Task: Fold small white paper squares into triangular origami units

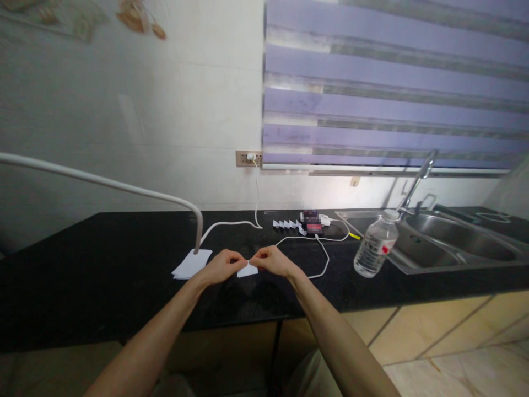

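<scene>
Between my two hands, just above the black counter, is a small piece of white paper (247, 271). My left hand (225, 266) pinches its left side, thumb and fingers together. From the other side my right hand (273, 261) pinches its upper right edge. The fingertips nearly meet at the top, so folds there are hidden. Left of my left hand lies a stack of white paper sheets (190, 266). Farther back, a row of several small folded paper pieces (286, 225) stands on the counter.
Behind the paper row are a blurred dark-and-red item (313, 223) and a white charger (325, 220) with cables. A water bottle (375, 245) stands right, before the steel sink (430, 264). A white bent tube (124, 184) reaches in from the left. A wall socket (249, 159) holds a plug.
</scene>
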Demonstrator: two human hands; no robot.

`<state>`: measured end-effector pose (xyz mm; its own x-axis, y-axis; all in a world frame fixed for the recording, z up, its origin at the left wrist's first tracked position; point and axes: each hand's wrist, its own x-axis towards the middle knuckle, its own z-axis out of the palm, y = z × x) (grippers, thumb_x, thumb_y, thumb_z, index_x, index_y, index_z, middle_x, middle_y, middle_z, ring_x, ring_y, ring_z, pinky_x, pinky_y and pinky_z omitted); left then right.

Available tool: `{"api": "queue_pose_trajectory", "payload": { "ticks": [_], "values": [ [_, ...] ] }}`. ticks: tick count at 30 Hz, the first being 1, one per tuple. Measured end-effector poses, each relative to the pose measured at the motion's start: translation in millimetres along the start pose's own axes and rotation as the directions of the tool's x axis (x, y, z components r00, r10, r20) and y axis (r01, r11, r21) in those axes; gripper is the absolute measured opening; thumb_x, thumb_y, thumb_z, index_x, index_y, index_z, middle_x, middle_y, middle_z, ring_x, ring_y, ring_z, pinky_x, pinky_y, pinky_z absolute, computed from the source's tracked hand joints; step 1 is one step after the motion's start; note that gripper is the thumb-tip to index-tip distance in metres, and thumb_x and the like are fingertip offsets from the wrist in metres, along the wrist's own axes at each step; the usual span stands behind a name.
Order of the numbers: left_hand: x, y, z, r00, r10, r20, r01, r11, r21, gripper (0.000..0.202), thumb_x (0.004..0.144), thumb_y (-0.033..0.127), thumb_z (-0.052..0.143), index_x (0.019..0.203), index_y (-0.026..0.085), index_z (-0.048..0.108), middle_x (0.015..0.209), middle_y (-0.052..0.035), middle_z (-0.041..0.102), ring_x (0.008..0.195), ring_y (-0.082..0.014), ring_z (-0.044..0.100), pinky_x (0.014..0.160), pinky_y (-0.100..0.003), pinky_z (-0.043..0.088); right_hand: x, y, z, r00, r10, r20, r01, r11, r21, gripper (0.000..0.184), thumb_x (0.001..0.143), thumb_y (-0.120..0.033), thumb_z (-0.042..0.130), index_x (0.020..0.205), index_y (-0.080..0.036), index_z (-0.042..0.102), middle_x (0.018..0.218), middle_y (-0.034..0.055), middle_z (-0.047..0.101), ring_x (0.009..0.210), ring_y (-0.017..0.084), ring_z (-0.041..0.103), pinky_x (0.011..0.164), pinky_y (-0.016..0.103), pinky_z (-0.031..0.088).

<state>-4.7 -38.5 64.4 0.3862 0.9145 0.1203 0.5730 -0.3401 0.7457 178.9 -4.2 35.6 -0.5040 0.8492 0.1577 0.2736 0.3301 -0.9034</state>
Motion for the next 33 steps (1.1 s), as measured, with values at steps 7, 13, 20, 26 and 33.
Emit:
{"api": "queue_pose_trajectory", "payload": {
  "ticks": [7,13,20,26,33],
  "values": [
    [-5.6,-0.3,-2.8,1.0,0.0,0.002,0.0,0.998,-0.062,0.031,0.072,0.038,0.046,0.068,0.015,0.066,0.059,0.0006,0.057,0.058,-0.0131,0.046,0.054,-0.022,0.033,-7.8,-3.3,-3.8,0.995,-0.06,0.074,0.055,0.996,0.068,0.026,0.075,-0.034,0.053,0.069,-0.012,0.065,0.055,-0.0019,0.054,0.052,0.008,0.044,0.05,0.019,0.034],
    [-6.3,-1.9,-1.3,0.999,-0.025,-0.025,0.025,0.999,-0.024,0.028,0.07,0.035,0.048,0.068,0.015,0.068,0.062,-0.0009,0.062,0.06,-0.0147,0.051,0.056,-0.023,0.036,-8.9,-0.3,-3.1,0.999,-0.046,0.02,0.046,0.999,-0.005,0.024,0.073,-0.032,0.054,0.066,-0.012,0.064,0.054,-0.0019,0.054,0.05,0.007,0.042,0.048,0.018,0.032],
    [-5.1,0.6,-3.0,0.995,-0.047,-0.088,0.045,0.999,-0.021,0.027,0.067,0.034,0.051,0.063,0.015,0.069,0.062,-0.0019,0.064,0.061,-0.0161,0.053,0.057,-0.024,0.037,-4.7,3.6,-1.8,0.997,-0.06,-0.057,0.056,0.997,-0.06,0.019,0.07,-0.029,0.057,0.066,-0.012,0.066,0.055,-0.0015,0.056,0.049,0.008,0.044,0.047,0.019,0.032],
    [-5.4,-0.4,-4.8,0.996,-0.02,-0.09,0.017,0.999,-0.038,0.031,0.071,0.036,0.046,0.068,0.014,0.069,0.065,-0.0017,0.065,0.06,-0.0147,0.052,0.056,-0.023,0.037,-5.1,0.2,0.0,0.994,-0.106,-0.012,0.106,0.994,-0.004,0.023,0.076,-0.028,0.049,0.067,-0.012,0.063,0.058,-0.0012,0.055,0.052,0.008,0.044,0.051,0.018,0.035],
    [-4.0,-1.4,0.5,0.986,-0.004,-0.166,0.008,1.0,0.02,0.028,0.069,0.034,0.049,0.061,0.015,0.068,0.063,-0.0025,0.066,0.061,-0.0164,0.054,0.058,-0.024,0.038,-5.3,-0.5,-5.6,0.995,-0.085,-0.054,0.08,0.992,-0.095,0.019,0.073,-0.028,0.054,0.067,-0.012,0.062,0.058,-0.0016,0.055,0.052,0.008,0.043,0.049,0.018,0.033]
  ]
}}
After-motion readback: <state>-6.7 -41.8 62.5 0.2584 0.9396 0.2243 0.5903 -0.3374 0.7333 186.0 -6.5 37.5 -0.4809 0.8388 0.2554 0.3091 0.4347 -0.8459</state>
